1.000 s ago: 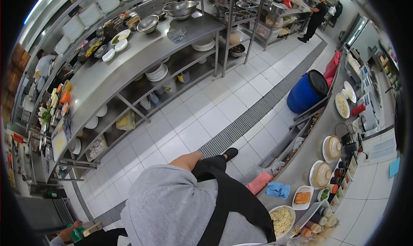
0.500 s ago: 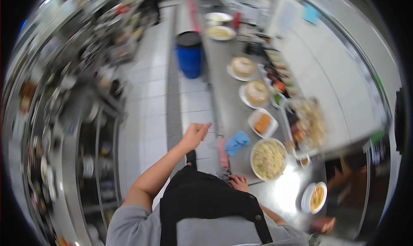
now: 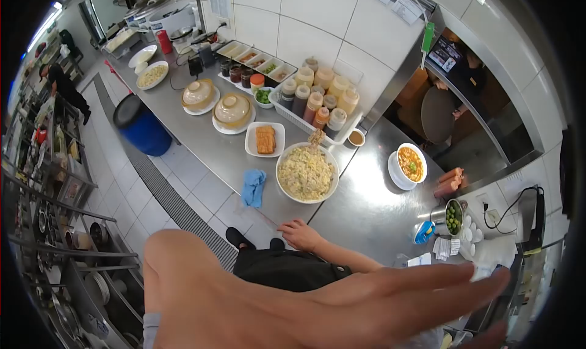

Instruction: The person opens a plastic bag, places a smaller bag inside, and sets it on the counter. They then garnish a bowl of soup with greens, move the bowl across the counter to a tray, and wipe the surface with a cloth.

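My left hand [image 3: 293,306] is raised close to the camera, large in the foreground, its fingers stretched to the right and holding nothing. My right hand [image 3: 298,234] rests on the edge of the steel counter [image 3: 360,218], fingers apart. A blue cloth [image 3: 253,188] lies just beyond it. Behind is a white bowl of fried rice [image 3: 307,173]. A square white dish with orange-brown food [image 3: 265,140] sits beside the rice. Further left are two lidded pots [image 3: 232,110] on white plates.
A basket of sauce bottles [image 3: 317,99] stands against the tiled wall. Right of it are a soup bowl [image 3: 411,163] and a pot of green fruit [image 3: 453,217]. A blue barrel [image 3: 143,126] is on the floor. One person [image 3: 67,86] stands far left; another holds a round tray [image 3: 438,114] beyond the opening.
The view has swung right towards the counter and wall. My left hand has come up towards the camera, its fingers now stretched out. My right hand stays at the counter edge.
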Demonstrator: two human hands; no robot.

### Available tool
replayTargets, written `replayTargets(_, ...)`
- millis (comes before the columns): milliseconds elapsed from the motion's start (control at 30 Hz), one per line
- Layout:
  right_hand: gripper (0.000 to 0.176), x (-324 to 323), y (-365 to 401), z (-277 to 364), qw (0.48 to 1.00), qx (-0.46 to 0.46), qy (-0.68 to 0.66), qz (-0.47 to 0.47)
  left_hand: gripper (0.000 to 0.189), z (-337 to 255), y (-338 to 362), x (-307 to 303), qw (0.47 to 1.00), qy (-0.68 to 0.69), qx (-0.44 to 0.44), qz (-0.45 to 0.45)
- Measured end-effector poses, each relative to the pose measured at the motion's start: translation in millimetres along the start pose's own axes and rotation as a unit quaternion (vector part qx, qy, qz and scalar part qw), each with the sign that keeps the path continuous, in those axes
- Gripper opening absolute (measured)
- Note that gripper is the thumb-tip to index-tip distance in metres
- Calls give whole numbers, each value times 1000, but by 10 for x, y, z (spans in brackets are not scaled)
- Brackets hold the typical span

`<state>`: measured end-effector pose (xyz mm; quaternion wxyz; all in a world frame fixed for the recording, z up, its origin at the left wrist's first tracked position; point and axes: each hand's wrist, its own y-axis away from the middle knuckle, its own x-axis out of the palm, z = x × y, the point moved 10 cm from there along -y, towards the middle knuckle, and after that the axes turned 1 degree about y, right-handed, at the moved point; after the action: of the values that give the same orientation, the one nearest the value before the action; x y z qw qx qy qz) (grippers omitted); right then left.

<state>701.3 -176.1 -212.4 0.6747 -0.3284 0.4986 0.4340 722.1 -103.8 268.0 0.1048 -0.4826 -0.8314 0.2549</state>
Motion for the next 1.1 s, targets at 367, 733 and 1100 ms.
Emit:
replayTargets(367, 15, -58, -13, 16, 999, -14, 2, -45, 49, 327, -175, 310, 996, 55, -1, 66)
replayTargets(733, 17, -51, 5, -3, 999, -15, -12, -45, 57, 468, -165, 425, 991, 86, -9, 100)
replayTargets(1100, 13, -124, 19, 23, 998, -18, -16, -61, 66, 429, -159, 386, 988, 100, -22, 119)
